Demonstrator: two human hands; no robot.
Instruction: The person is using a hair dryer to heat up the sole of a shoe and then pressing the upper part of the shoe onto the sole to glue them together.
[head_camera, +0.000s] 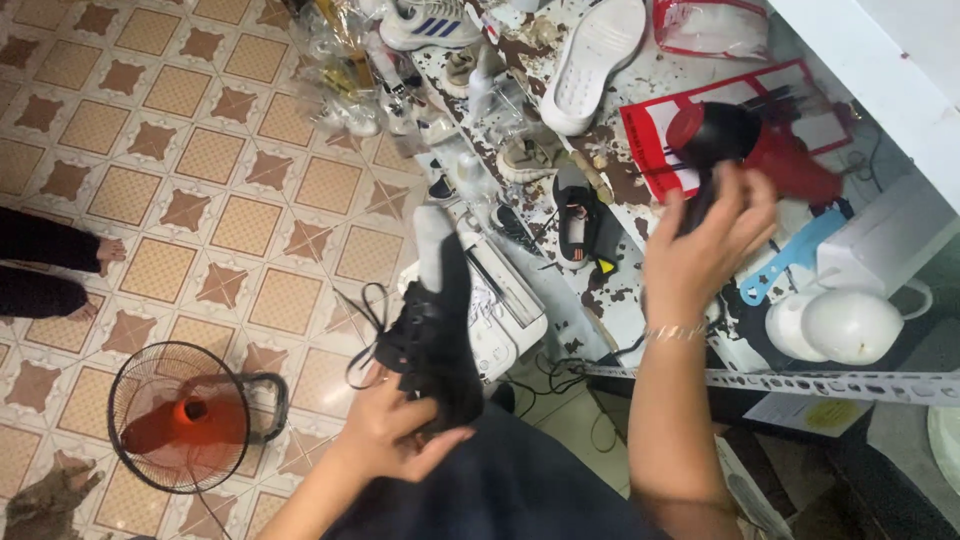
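Below the head camera, the left hand (400, 430) has its fingers wrapped around a black laced shoe (435, 330), toe raised over the lap. Further right, the right hand (705, 250) grips the handle of a red-and-black heat gun (755, 145) above the cluttered workbench (640, 90); its handle is mostly hidden by the fingers and its body is motion-blurred.

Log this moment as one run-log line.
left hand: holds black sneaker | right hand: grips red-and-black heat gun above workbench | floor: small fan
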